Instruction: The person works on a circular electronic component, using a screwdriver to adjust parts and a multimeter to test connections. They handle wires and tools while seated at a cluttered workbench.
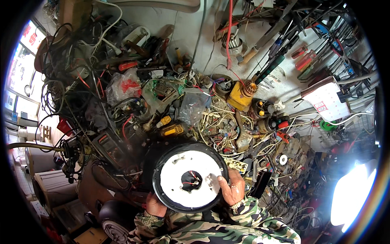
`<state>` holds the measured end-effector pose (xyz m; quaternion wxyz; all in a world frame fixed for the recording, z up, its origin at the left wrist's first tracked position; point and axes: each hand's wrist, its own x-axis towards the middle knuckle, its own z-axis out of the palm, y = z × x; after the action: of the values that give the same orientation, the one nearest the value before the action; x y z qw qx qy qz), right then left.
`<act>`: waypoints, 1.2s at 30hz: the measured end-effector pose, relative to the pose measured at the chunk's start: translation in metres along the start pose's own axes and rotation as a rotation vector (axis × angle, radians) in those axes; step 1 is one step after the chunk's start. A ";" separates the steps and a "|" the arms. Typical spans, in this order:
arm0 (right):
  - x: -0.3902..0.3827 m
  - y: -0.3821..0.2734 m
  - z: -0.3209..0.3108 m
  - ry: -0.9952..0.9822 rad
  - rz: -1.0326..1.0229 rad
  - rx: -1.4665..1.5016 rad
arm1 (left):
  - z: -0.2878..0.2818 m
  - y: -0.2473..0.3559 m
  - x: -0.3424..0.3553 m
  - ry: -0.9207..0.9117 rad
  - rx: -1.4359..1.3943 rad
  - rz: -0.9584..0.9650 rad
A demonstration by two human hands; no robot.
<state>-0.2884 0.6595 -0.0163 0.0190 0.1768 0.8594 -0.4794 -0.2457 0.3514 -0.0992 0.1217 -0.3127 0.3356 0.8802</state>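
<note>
Both my hands hold a black round housing (159, 157) low in the middle of the view, its face toward the camera. A white disc (174, 171) fills that face, with small holes and a dark central opening where thin red and pale wires show. My right hand (233, 187) grips the housing's right side, its thumb at the edge of the white disc. My left hand (157, 203) is at the lower left side, its fingertips hidden by the housing. My forearms wear camouflage sleeves.
The cluttered bench holds tangled wires (217, 122), a multimeter (109, 146), a yellow container (237, 99) and plastic bags (122, 87). Screwdrivers and pliers (304, 59) line the upper right. A bright lamp (351, 195) glows at right. A wheel (118, 227) sits at lower left.
</note>
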 end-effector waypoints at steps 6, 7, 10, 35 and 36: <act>-0.026 0.020 -0.014 0.052 0.064 0.029 | 0.003 -0.013 -0.001 0.022 0.010 -0.099; -0.032 0.030 -0.013 0.060 0.073 0.032 | -0.004 -0.015 0.000 0.019 0.003 -0.108; -0.038 0.036 -0.010 0.076 0.140 0.012 | -0.001 -0.014 0.003 -0.020 0.048 -0.116; 0.116 0.046 -0.008 0.297 0.085 0.182 | 0.084 -0.010 0.139 -0.216 0.120 -0.092; 0.124 0.054 0.002 0.332 0.087 0.210 | 0.093 -0.010 0.143 -0.192 0.093 -0.084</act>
<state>-0.3874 0.7195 -0.0870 -0.1209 0.2916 0.7875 -0.5294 -0.3959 0.4211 -0.1412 0.2044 -0.2347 0.3495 0.8837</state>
